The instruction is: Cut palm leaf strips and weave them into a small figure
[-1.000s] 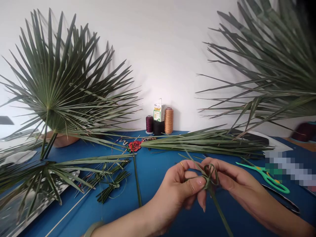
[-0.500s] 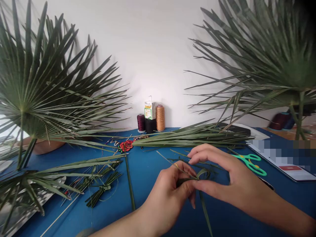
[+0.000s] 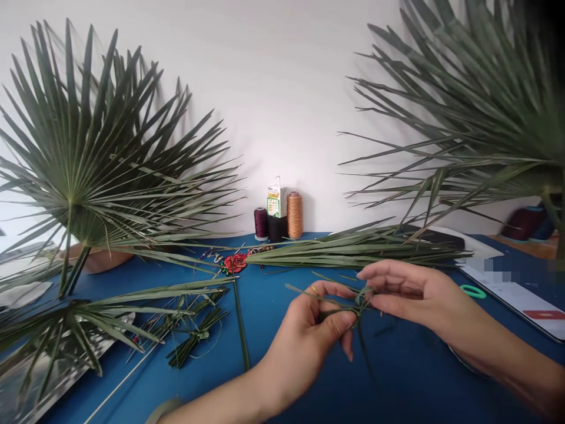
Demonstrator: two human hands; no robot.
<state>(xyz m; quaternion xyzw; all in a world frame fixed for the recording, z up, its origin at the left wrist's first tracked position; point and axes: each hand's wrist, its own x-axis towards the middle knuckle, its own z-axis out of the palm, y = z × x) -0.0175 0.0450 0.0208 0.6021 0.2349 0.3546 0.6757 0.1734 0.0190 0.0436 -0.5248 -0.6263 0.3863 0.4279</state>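
Observation:
My left hand [image 3: 315,327] pinches a folded green palm leaf strip [image 3: 359,303] between thumb and fingers. A yellowish ring circles one of its fingers. My right hand [image 3: 410,291] closes its thumb and fingertips on the looped end of that same strip, just right of my left thumb. One tail of the strip hangs below the hands, and a thin end sticks out to the left above my left knuckles. The fold itself is small and partly hidden by my fingers.
A bundle of long palm leaves [image 3: 335,252] lies across the back. Thread spools [image 3: 295,215] and a small carton [image 3: 274,200] stand by the wall. Large palm fans [image 3: 75,176] rise at both sides. Green scissors [image 3: 473,291] and a phone [image 3: 516,300] lie right, tied leaf bundles [image 3: 198,335] left.
The open leaf loop between my hands has become smaller and tighter. My right fingers have closed in on it, and my right hand now covers most of the scissors. The view has shifted slightly left.

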